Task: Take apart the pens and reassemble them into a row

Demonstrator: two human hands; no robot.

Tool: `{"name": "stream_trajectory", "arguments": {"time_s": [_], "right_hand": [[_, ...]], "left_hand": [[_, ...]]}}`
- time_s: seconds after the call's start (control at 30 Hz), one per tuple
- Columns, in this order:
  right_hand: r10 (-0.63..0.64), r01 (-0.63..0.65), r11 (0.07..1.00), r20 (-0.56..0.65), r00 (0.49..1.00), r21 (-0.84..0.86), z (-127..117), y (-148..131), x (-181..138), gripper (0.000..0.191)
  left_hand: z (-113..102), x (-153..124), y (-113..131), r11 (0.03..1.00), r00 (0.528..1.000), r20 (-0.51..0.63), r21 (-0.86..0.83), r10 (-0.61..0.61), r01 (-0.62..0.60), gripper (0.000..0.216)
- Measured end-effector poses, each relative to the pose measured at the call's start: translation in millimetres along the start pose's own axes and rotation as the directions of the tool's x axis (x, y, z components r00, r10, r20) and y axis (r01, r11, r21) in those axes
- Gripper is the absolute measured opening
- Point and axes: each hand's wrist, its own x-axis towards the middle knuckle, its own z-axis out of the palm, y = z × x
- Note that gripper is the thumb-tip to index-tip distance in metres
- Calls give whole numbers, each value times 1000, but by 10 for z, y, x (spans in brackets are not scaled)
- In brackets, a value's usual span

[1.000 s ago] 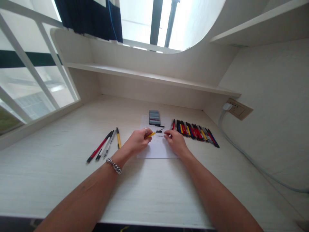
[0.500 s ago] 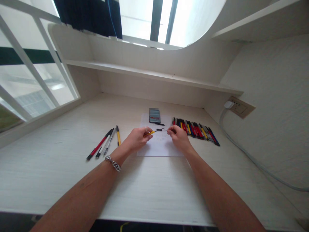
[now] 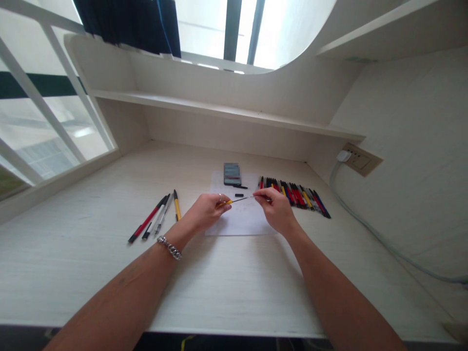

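At the far left of the pens on the desk (image 3: 87, 234), a red pen (image 3: 148, 220), a white pen (image 3: 155, 218) and a clear pen (image 3: 163, 217) lie close together, with a yellow pen (image 3: 177, 204) just to their right. A sleeve or wrist knocking these round pens could set them rolling.

Next comes the left hand (image 3: 210, 210), its fingertips closed on a yellow barrel (image 3: 225, 203) over the paper (image 3: 237, 224). A thin dark rod (image 3: 239, 199) sticks out of the barrel to the right; too loose a hold might let it slide out.

Beyond the rod lie a small black piece (image 3: 239, 195), a black clip-like part (image 3: 240, 186) and, farthest, a grey device (image 3: 232, 174). A low sweep of the fingers could flick the small piece away.

The right hand (image 3: 276, 207) pinches a thin pale piece (image 3: 251, 197) near the rod's tip; whether they touch I cannot tell. Pushed off-line, it could bend or spring loose.

Farther right, the pen row (image 3: 302, 197) lies close behind that hand, so a backward jerk might scatter it.
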Motion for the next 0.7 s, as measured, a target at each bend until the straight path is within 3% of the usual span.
{"name": "stream_trajectory", "arguments": {"time_s": [0.53, 0.7], "right_hand": [[-55, 58, 998, 117, 992, -22, 106, -82, -64, 15], [32, -49, 992, 143, 989, 115, 188, -45, -89, 25]], "left_hand": [[50, -7, -6, 999, 998, 60, -18, 29, -28, 21], [70, -9, 11, 999, 996, 77, -29, 44, -42, 21]]}}
